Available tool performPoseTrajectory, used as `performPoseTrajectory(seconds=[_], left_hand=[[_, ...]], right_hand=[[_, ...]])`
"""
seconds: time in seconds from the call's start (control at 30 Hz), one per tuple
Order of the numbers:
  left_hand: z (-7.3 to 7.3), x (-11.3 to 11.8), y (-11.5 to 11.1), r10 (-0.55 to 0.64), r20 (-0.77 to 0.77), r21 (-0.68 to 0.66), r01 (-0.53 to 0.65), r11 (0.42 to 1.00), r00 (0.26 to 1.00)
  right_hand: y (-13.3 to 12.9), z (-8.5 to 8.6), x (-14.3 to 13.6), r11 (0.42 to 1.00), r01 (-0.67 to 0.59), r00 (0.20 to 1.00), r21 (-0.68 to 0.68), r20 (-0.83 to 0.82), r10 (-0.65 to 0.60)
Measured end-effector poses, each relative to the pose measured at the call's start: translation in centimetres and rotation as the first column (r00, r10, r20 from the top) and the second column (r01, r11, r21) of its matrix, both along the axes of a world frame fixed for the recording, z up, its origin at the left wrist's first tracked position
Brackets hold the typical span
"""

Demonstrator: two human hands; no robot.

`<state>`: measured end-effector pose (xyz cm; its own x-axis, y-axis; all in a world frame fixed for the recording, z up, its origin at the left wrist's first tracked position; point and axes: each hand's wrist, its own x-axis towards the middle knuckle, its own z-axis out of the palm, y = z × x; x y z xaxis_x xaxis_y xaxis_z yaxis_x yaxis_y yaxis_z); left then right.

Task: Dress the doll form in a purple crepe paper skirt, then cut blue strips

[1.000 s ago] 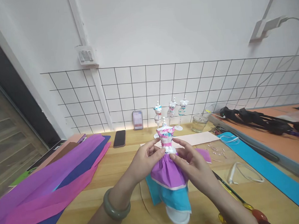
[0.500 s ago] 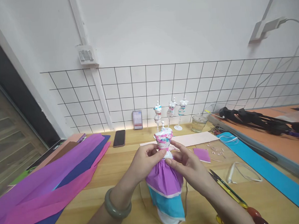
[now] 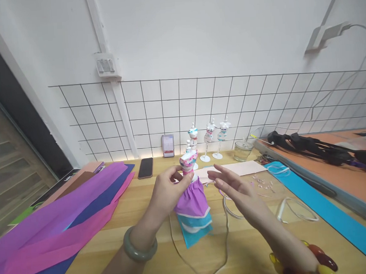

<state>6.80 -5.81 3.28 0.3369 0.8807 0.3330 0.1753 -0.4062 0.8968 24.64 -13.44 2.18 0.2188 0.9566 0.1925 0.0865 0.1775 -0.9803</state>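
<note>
My left hand is closed around the waist of a small dress form, its thumb across the front. White with pink and blue tape, the form wears a gathered purple crepe-paper skirt over a blue layer whose corner hangs down. It leans slightly, and its base is hidden beneath the skirt. To the right, my right hand is open, fingers apart and holding nothing, a little away from the form. A loop of cord lies on the table below the skirt.
Purple, navy and pink crepe sheets cover the left side. Behind stand several small dress forms, a phone, a propped phone and a glass jar. Pink beads and a blue strip lie at right.
The dress form has moved left and up in my left hand, leaning more, with the blue layer shifted. My right hand has let go of the skirt and moved off to the right.
</note>
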Motion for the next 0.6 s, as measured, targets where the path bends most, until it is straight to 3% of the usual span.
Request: performPoseTrajectory(seconds=[0.17, 0.33, 0.5, 0.6], left_hand=[[0.5, 0.2, -1.3, 0.144, -0.116, 0.283, -0.106, 0.953, 0.983], [0.3, 0.6, -1.3, 0.268, -0.183, 0.43, -0.168, 0.887, 0.946], [0.2, 0.1, -0.5, 0.304, -0.226, 0.394, -0.199, 0.897, 0.925], [0.4, -0.8, 0.5, 0.26, -0.206, 0.321, -0.186, 0.929, 0.943]], right_hand=[[0.1, 4.1, -0.8, 0.981, -0.012, 0.976, 0.193, 0.214, -0.031], [1.6, 7.2, -2.8, 0.934, 0.003, 0.838, 0.356, 0.509, -0.197], [4.1, 8.3, -3.5, 0.917, -0.053, 0.678, 0.396, 0.688, -0.257], [5.7, 9.0, -3.2, 0.934, -0.14, 0.731, 0.329, 0.671, -0.127]])
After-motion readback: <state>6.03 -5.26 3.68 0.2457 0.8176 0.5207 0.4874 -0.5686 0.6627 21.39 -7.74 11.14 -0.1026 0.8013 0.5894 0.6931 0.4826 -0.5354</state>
